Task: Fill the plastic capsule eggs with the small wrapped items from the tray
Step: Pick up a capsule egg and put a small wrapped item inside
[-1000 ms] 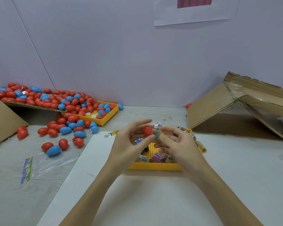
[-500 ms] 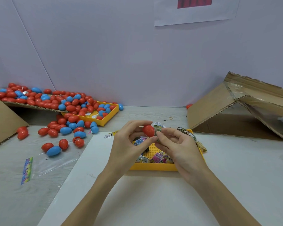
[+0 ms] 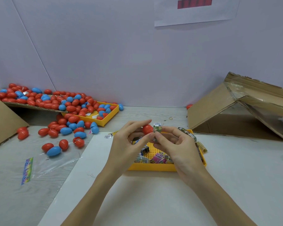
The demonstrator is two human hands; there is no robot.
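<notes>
While the left hand (image 3: pixel 129 144) pinches a red capsule egg (image 3: pixel 147 129) at frame centre, the right hand (image 3: pixel 178 144) pinches a wrapped item (image 3: pixel 157 129) against it, above the yellow tray (image 3: pixel 153 167). Best to steady the egg and press the item squarely in. Wrapper printing is too small to read.

Both forearms converge; left hand (image 3: pixel 127 142) and right hand (image 3: pixel 178 144) meet fingertip to fingertip, fingers curled, pinching.

Pale lilac wall (image 3: pixel 104 54); grey tabletop (image 3: pixel 10 193).
</notes>
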